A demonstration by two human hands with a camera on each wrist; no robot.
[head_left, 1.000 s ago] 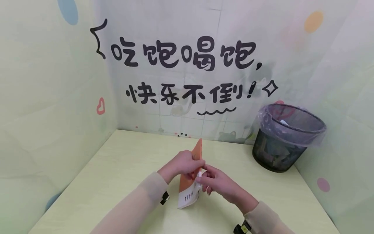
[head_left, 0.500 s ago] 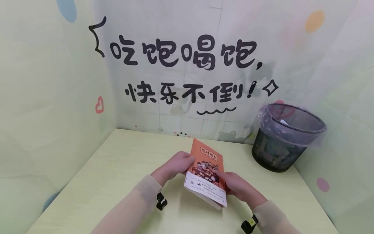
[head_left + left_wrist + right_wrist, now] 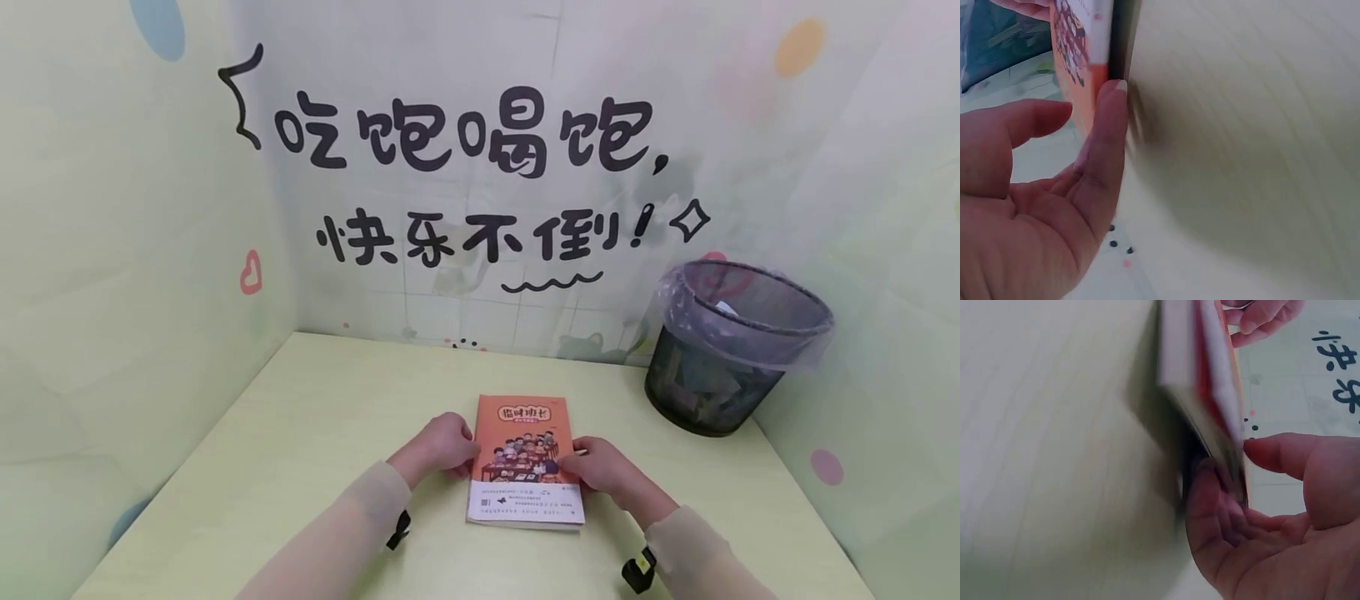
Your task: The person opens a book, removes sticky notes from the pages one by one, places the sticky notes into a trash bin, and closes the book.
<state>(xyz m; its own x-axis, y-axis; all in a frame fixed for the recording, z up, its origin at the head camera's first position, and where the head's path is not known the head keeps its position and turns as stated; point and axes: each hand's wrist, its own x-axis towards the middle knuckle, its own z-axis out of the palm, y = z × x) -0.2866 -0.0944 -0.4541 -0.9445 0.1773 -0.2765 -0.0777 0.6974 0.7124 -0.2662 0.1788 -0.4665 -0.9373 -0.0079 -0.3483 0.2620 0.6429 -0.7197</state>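
A paperback book (image 3: 523, 442) with an orange illustrated cover and a white band along its lower part lies face up, just above or on the table. At its left edge is my left hand (image 3: 444, 443); in the left wrist view the straight fingers (image 3: 1107, 134) touch the spine and the thumb stands off the cover. My right hand (image 3: 606, 467) pinches the right edge, thumb on the cover and fingers (image 3: 1205, 512) underneath. The right wrist view shows the book's pages (image 3: 1179, 347) blurred, with a shadow beneath that side.
A black mesh waste bin (image 3: 705, 383) with a purple liner stands at the table's back right, some scraps inside. Printed walls enclose the pale table (image 3: 337, 400) at the back and both sides.
The book was upright, edge-on between both hands, then tilted with its cover in view; now it is lowered nearly flat. My left hand's thumb has come off the cover.
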